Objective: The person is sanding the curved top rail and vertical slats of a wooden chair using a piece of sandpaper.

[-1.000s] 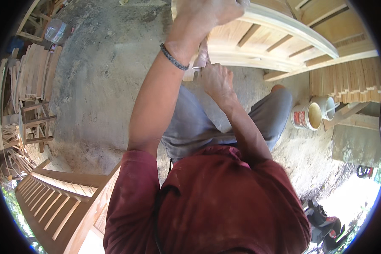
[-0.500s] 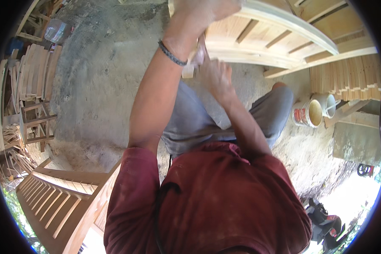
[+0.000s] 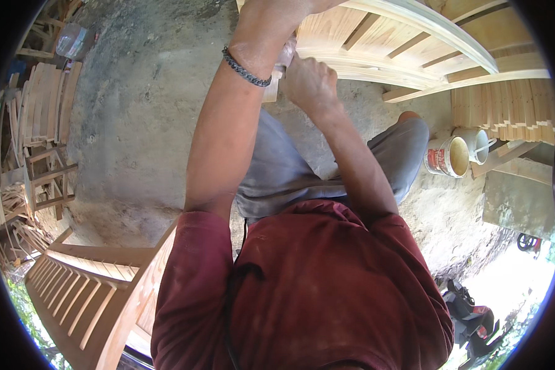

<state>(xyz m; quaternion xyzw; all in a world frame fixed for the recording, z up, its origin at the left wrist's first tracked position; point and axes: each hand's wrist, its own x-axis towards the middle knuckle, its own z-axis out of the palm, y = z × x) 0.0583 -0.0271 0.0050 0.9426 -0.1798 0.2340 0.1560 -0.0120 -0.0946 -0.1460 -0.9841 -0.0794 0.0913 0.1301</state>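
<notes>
My left arm, with a dark braided bracelet (image 3: 245, 66) at the wrist, reaches up to the pale wooden slatted furniture piece (image 3: 382, 61) at the top. The left hand (image 3: 282, 13) is at the near-left end of that piece; its fingers are cut off by the picture's upper edge. Just below it, my right hand (image 3: 309, 85) is closed in a fist. Beside its knuckles shows a pale, crumpled-looking thing (image 3: 286, 54), partly hidden behind the left wrist. Whether the fist holds this thing I cannot make out.
Wooden strips (image 3: 46, 102) and small frames are stacked at left. A slatted wooden piece (image 3: 80, 290) stands at lower left. Two buckets (image 3: 441, 157) stand right of my knee, below stacked boards (image 3: 505, 111). A clear plastic bottle (image 3: 72, 41) lies far left on the concrete floor (image 3: 135, 123).
Both hands have shifted upward in the picture, the left one further out of the frame. The right hand, blurred before, is now sharper. The furniture piece sits slightly higher in view.
</notes>
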